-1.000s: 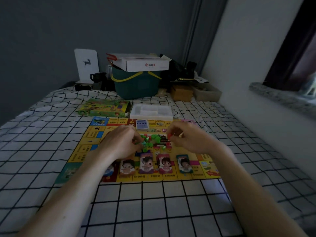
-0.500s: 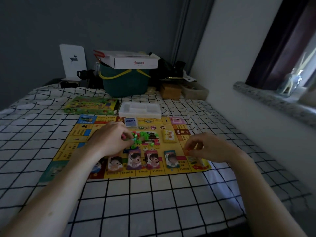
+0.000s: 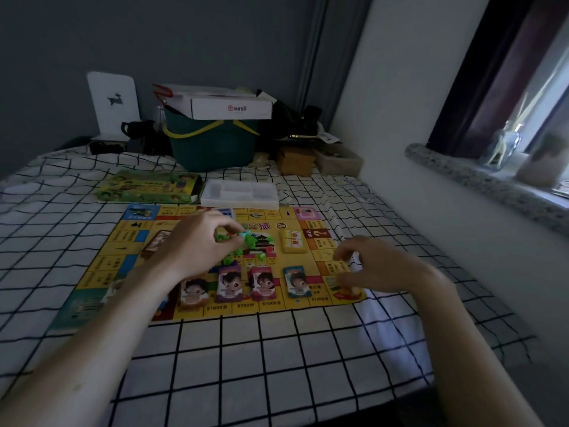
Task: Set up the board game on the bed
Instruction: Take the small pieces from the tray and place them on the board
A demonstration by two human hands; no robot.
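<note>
Checked bedsheet (image 3: 277, 349) under yellow game board (image 3: 311, 257).

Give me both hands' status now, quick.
Left hand: pinched shut on a small green piece above the game board.
Right hand: fingers curled over the board's corner; contents cannot be told.

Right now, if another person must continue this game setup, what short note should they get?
Left hand: pinching a small green piece above the green pieces at the centre of the board.
Right hand: curled over the board's right corner; contents not visible.
Done: board flat on bed, four character cards along the near edge, yellow deck placed.
Left: sort the green pieces. Tray and game box lie beyond the board.
</note>
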